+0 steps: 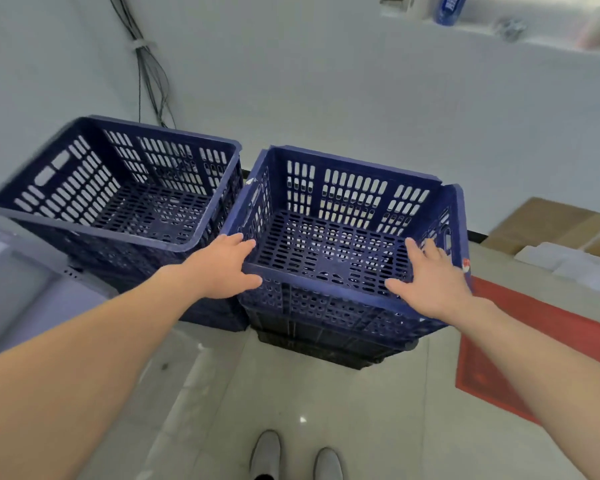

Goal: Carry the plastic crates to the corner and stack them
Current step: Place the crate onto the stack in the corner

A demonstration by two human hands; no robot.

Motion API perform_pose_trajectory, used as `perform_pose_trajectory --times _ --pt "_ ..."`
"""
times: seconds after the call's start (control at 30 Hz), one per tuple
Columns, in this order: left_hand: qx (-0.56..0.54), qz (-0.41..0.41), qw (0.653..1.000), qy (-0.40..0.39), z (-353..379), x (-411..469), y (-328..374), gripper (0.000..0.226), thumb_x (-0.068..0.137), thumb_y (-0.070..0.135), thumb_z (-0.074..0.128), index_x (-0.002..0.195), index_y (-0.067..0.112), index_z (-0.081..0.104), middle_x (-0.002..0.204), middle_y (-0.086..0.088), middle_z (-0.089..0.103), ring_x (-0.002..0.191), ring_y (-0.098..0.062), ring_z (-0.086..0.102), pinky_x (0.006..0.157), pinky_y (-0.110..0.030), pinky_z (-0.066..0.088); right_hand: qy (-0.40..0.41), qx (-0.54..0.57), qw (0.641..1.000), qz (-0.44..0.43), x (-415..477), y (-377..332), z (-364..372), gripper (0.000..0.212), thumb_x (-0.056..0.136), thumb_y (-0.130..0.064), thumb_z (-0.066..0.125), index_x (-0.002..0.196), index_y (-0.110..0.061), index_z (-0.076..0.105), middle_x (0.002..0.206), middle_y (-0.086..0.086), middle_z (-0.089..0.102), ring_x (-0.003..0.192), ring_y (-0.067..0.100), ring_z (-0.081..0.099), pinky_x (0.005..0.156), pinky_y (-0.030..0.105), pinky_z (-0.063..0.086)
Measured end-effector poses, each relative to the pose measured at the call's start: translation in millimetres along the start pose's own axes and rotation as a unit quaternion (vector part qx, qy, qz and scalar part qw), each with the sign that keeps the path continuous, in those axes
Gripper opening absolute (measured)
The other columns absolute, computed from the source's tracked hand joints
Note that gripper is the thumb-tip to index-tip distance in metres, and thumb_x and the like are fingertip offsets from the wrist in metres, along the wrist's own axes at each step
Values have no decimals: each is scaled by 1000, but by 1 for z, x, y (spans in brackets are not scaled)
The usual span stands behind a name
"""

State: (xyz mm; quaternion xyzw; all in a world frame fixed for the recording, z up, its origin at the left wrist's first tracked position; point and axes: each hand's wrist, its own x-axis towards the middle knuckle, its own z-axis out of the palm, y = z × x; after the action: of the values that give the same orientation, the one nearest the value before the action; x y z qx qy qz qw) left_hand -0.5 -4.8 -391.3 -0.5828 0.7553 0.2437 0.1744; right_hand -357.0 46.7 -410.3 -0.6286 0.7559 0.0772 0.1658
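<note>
Two stacks of blue slotted plastic crates stand side by side against the white wall. The left stack's top crate (118, 188) is empty. The right stack's top crate (343, 230) is empty too and sits on darker crates (326, 341) below it. My left hand (222, 268) lies at the near left corner of the right crate, thumb along the front rim, fingers straight over the corner. My right hand (430, 275) lies at the near right corner, fingers straight and reaching over the rim into the crate.
A grey appliance (18, 278) stands at the left beside the left stack. A red mat (520, 344) lies on the tiled floor at the right, with cardboard (548, 223) and white sheets (575, 265) behind it. Cables (149, 71) hang down the wall. My shoes (295, 459) show at the bottom.
</note>
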Motion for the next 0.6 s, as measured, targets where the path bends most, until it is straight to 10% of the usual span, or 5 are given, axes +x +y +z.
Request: perform_pose_trajectory --times 0.6 --pt "8 -77 996 35 -19 -71 32 84 98 48 58 163 24 10 170 -1 9 157 -23 2 123 -45 21 -30 13 995 -90 -5 -2 -28 88 96 -69 49 165 -26 16 172 14 13 157 37 17 119 58 30"
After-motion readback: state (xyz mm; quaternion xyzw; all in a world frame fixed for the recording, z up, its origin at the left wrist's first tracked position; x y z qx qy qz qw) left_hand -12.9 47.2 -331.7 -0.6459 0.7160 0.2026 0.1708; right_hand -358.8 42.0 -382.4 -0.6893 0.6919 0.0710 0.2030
